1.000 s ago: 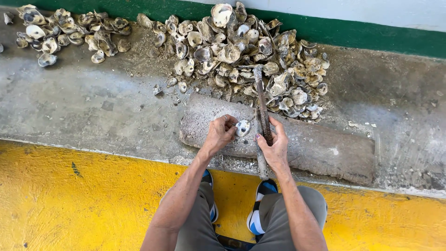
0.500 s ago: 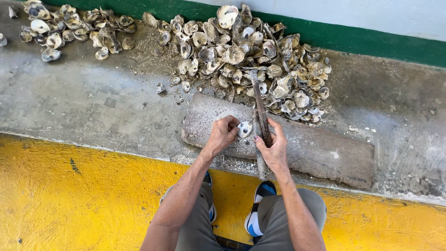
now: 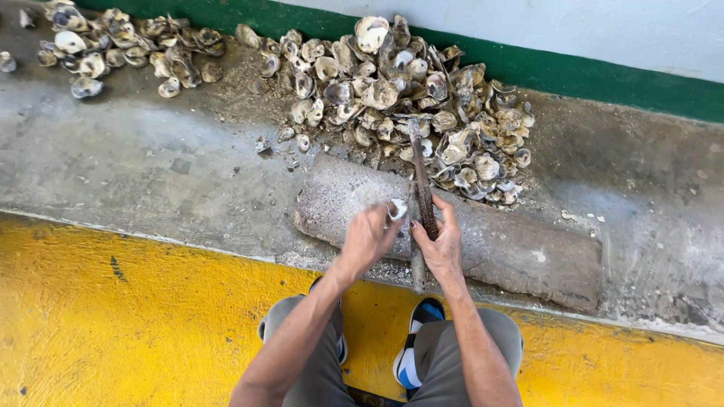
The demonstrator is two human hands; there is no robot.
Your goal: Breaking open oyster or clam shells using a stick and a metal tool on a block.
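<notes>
Oyster in left hand; right hand grips blade; shell heap beyond.

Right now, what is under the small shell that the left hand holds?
Under the small shell lies a long grey stone block on the concrete ledge. The left hand covers part of the block, so whatever lies there is hidden.

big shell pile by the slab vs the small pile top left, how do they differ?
The big shell pile is heaped several shells deep; the small pile lies flat and scattered. The big shell pile sits right behind the concrete slab, by the left hand and right hand; the small pile lies far left, partly cut off by the frame. Both rest on the grey ledge below the green stripe.
</notes>
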